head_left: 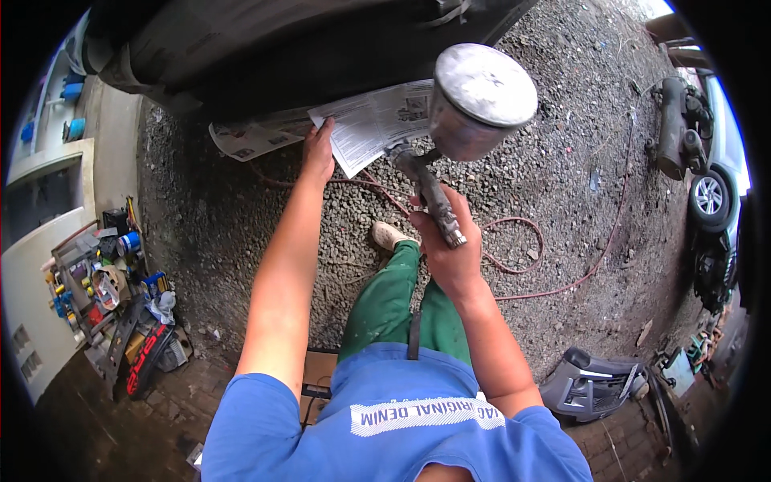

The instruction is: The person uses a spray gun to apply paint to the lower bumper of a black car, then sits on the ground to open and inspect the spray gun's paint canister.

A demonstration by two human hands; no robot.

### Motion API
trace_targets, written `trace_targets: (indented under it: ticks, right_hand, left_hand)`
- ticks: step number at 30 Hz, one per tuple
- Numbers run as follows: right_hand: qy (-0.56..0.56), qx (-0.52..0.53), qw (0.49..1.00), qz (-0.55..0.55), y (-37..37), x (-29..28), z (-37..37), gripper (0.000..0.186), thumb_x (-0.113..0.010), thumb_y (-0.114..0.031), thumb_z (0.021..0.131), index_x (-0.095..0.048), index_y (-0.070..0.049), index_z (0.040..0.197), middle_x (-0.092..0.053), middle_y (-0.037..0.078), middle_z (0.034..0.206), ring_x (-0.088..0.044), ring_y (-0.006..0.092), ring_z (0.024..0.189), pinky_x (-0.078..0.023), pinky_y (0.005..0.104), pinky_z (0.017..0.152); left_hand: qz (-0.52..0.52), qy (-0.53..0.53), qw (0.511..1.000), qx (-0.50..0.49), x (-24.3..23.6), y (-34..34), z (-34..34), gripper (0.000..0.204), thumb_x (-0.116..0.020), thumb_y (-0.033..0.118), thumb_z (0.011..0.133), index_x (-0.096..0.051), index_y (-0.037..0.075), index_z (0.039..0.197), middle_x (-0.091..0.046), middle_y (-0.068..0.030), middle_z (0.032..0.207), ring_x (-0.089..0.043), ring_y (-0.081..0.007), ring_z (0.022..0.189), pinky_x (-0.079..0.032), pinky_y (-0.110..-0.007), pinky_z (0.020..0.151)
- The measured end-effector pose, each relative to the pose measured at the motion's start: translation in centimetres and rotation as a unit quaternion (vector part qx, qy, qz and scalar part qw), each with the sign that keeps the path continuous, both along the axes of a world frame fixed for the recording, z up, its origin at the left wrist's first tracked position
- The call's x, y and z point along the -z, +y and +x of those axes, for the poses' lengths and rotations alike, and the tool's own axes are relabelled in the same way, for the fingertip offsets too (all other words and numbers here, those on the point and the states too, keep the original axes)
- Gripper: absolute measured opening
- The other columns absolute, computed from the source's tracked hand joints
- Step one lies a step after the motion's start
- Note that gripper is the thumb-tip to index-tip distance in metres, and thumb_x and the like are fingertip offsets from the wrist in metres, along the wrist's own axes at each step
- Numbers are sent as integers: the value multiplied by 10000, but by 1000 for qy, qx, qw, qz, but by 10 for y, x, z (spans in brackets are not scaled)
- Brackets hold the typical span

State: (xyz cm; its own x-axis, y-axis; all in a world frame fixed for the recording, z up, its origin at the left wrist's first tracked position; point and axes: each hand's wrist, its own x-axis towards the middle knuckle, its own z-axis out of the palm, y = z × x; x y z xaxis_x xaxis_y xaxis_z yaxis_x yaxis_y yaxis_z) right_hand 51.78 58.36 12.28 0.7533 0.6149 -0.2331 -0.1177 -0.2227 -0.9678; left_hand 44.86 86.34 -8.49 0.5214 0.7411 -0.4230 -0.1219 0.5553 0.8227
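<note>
My right hand (447, 249) grips the handle of a metal spray gun (466, 112) with a round dull cup on top, held up in front of me. My left hand (319, 153) reaches forward and presses on a sheet of newspaper (373, 124) taped along the lower edge of a dark car body (305, 48). More newspaper (249, 138) runs to the left of that hand. My green trouser leg and a light shoe (389, 235) show below, over the gravel.
A red air hose (514, 241) loops over the gravel ground. A cluttered rack of tools and cans (104, 281) stands at the left by a white wall. A grey plastic car part (590, 386) lies at the lower right; a parked car wheel (711, 197) is at the far right.
</note>
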Motion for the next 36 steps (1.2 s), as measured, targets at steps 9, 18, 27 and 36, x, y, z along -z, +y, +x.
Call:
trace_targets:
  ticks: [9, 18, 27, 36]
  right_hand:
    - [-17, 89, 996, -3, 0, 20, -16, 418, -738, -3, 900, -562, 4, 1279, -690, 113, 1011, -680, 169, 889, -547, 307, 774]
    - [-105, -12, 994, -19, 29, 20, -41, 427, -811, -120, 870, -565, -26, 1206, -712, 156, 944, -720, 259, 793, -553, 356, 676]
    - [-131, 29, 989, -64, 18, 27, -23, 406, -820, -156, 865, -566, -52, 1164, -695, 129, 881, -710, 258, 763, -543, 372, 675]
    - [-60, 177, 980, -62, -18, 28, 17, 318, -756, -80, 921, -558, -44, 1167, -637, 46, 817, -582, 99, 698, -491, 288, 616]
  left_hand:
    - [-22, 32, 999, 7, 7, 3, 2, 339, -655, 221, 992, -608, 2, 1247, -651, -109, 1244, -585, -220, 1161, -429, -380, 1040]
    - [-35, 15, 999, 27, 12, 7, 0, 339, -667, 225, 980, -617, 14, 1239, -657, -105, 1230, -591, -227, 1152, -433, -394, 1039]
    - [-20, -1, 999, 36, 16, 11, 1, 296, -666, 169, 979, -623, 23, 1233, -656, -81, 1236, -584, -198, 1158, -434, -378, 1027]
    - [-25, 13, 999, 28, 1, 2, 2, 325, -643, 194, 990, -603, 9, 1255, -651, -99, 1250, -591, -218, 1152, -436, -385, 1035]
